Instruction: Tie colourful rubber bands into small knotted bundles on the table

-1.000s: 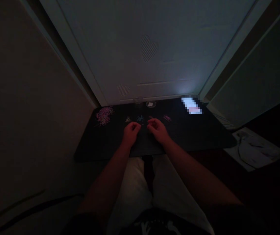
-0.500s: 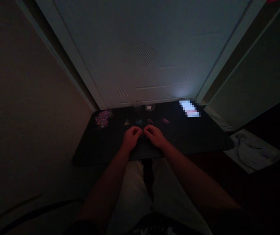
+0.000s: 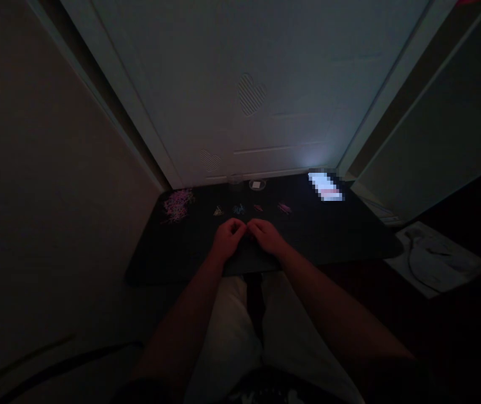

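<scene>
My left hand [image 3: 227, 237] and my right hand [image 3: 265, 235] meet at their fingertips over the dark table [image 3: 173, 255]. Both are closed in a pinch; whatever lies between the fingers is too small and dim to make out. Just beyond them is a row of small piles: a pale yellowish one [image 3: 218, 211], a blue one [image 3: 238, 209], a small pink one [image 3: 257, 207] and a pink-purple one [image 3: 284, 208]. A larger heap of thin pink and purple pieces [image 3: 178, 205] lies at the table's back left.
At the back edge stand a clear round container [image 3: 236, 180] and a round lid-like piece [image 3: 257, 184] with a white square. A glowing, pixelated screen [image 3: 326, 187] lies back right. A white door [image 3: 181, 84] rises behind the table.
The fingertips of my two hands have come together, and the small pale bit seen between them before is now hidden. The piles and containers have not moved.
</scene>
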### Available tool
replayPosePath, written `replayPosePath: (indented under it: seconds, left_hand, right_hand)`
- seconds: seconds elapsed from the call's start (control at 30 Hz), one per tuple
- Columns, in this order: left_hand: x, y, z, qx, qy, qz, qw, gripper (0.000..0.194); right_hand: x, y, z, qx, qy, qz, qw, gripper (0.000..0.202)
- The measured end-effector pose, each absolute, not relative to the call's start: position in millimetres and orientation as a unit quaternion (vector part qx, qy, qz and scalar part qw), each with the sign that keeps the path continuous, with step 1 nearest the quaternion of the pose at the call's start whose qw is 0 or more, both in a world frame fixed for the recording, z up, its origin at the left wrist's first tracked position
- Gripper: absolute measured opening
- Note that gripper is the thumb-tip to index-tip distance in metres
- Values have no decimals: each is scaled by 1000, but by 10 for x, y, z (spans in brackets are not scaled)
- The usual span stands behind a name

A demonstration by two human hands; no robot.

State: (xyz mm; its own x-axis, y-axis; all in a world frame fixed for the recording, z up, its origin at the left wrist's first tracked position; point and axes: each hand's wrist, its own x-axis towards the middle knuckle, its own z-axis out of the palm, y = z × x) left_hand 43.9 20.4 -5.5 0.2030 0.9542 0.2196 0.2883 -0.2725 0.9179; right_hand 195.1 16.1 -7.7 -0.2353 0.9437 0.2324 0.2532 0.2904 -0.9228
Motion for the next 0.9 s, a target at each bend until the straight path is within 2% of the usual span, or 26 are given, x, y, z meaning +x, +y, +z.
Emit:
replayPosePath:
  seconds: [0.23, 0.4, 0.9]
  left_hand:
    - [451, 206, -46, 666, 466, 431, 392, 16]
    - [437, 235, -69, 633, 457, 462, 421, 15]
    - [440, 232, -46, 618, 464, 465, 433, 16]
  right_hand:
    - [1990, 145, -38, -474, -632, 382, 480, 34]
    - [1997, 173, -63, -464, -587, 415, 518, 35]
    - [1992, 159, -39, -469, -563, 424, 532, 35]
